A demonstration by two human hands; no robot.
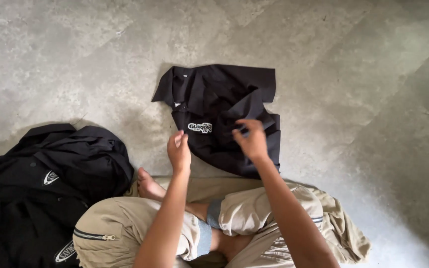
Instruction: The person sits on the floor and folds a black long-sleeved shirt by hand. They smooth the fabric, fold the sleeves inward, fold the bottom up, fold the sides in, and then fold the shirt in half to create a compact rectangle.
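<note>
A black shirt with a small white emblem on the chest lies partly folded and rumpled on the grey floor in front of me. My right hand hovers over the shirt's lower right part, fingers pinching at a fold of the fabric. My left hand is raised just left of the shirt's near edge, fingers loosely curled, holding nothing that I can see. I sit cross-legged in beige trousers, one bare foot showing below my left hand.
A heap of black garments with white emblems lies on the floor at my left, touching my knee. Grey mottled concrete floor stretches around the shirt on all sides.
</note>
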